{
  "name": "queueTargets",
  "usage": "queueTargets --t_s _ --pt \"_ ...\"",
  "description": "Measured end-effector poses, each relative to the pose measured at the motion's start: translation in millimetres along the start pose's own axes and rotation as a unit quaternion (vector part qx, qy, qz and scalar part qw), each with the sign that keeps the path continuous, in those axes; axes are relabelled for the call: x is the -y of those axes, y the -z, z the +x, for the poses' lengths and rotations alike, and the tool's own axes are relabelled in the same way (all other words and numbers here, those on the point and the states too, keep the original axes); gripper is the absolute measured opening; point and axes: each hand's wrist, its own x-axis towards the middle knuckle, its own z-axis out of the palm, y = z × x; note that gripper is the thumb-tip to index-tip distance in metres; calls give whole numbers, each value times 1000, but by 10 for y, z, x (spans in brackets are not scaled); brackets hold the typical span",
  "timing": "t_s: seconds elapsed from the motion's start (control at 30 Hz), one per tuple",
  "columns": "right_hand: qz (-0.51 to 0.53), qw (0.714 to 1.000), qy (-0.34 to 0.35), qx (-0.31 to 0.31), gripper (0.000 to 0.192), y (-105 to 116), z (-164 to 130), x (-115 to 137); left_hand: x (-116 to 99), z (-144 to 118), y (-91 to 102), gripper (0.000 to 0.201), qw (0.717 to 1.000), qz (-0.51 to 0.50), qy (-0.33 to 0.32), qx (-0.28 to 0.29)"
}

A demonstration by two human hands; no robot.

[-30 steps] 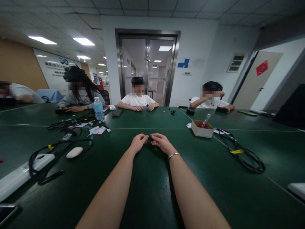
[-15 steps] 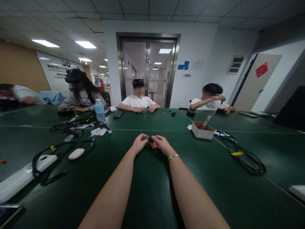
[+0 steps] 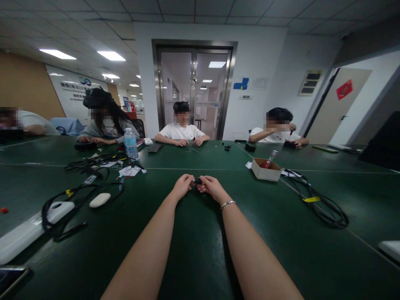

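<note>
A: Surface, room?
B: Dark green table (image 3: 200,250), smooth, thin pale seams. Glass doors (image 3: 176,79) in a steel frame beyond; a person in white (image 3: 179,132) seated opposite.
A: And the grip?
B: Left hand (image 3: 183,186) and right hand (image 3: 213,188) nearly meet over the table, each pinched on a small black object (image 3: 198,181) between them (too small to identify).

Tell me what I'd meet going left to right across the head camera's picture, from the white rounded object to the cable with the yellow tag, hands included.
White rounded object, plastic bottle, left hand, small dark object, right hand, open box, cable with the yellow tag.
</note>
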Motion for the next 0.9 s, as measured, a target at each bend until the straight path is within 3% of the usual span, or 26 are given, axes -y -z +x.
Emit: queueTargets --t_s 0.17,0.3,0.43,0.57,0.9 --pt "-9 1000 1 1 16 -11 -12 16 -39 -17 -22 20 1000 1 17 11" --pt "-9 1000 -4 1 16 -17 -16 21 -48 -37 -23 29 1000 -1 -1 12" --pt "-8 1000 -2 -6 17 -10 -6 14 -67 -57 -26 23 1000 -4 13 -5" --pt "-1 1000 -9 -3 17 -10 -1 16 -96 -77 -26 31 1000 -9 6 19" --pt "-1 1000 -12 1 14 -21 -24 38 -12 -33 -16 28 1000 8 1 3"
